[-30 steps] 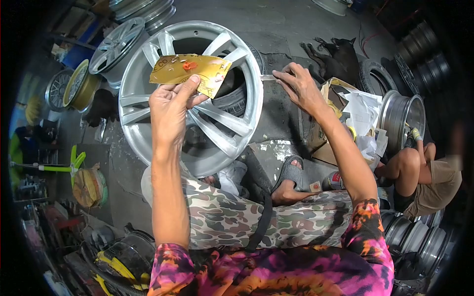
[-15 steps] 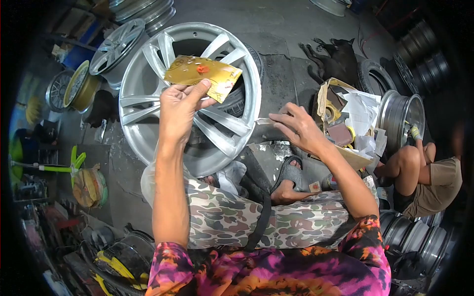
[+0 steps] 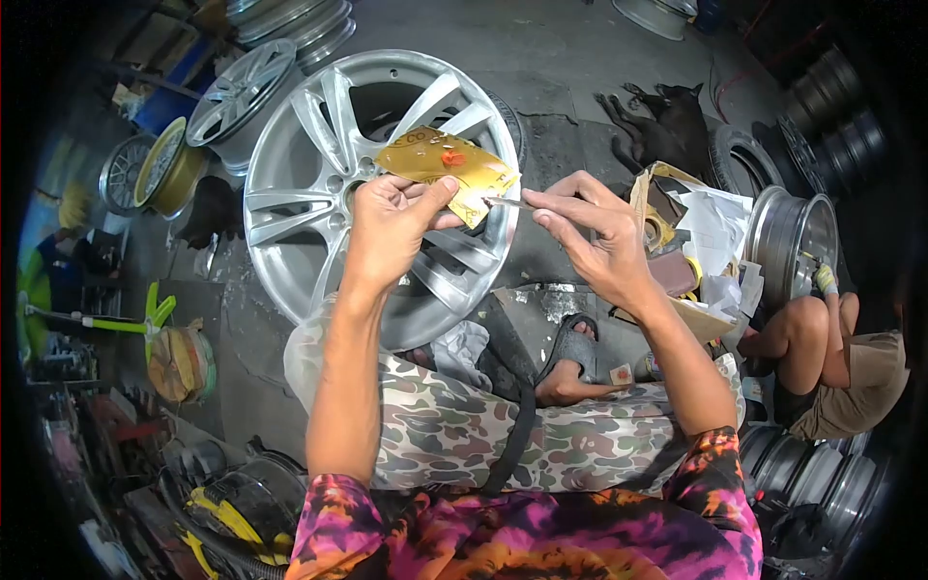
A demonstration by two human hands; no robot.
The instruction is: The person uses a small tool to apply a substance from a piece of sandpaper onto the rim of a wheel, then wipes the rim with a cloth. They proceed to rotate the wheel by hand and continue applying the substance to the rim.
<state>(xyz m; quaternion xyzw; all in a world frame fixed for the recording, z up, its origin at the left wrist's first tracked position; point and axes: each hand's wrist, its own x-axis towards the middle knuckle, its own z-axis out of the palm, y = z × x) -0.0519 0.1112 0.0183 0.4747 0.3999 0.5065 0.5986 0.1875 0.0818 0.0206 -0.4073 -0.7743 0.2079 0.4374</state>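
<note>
My right hand [image 3: 607, 232] pinches a thin blade [image 3: 508, 202], grip end hidden by fingers, long axis pointing leftward to the gold sheet [image 3: 425, 155] my left hand [image 3: 389, 230] clasps above the alloy wheel [image 3: 338, 118].

The card [image 3: 406, 155] is golden yellow with dark print and an orange-red blob [image 3: 452, 158], against the silver of the wheel [image 3: 430, 100]. Camouflage in green, brown and cream covers the trousers [image 3: 435, 425], while the shirt [image 3: 522, 541] is blotched pink, orange and black. The sandal [image 3: 578, 338] is grey, the papers [image 3: 706, 217] white, the dog [image 3: 681, 126] black.
</note>
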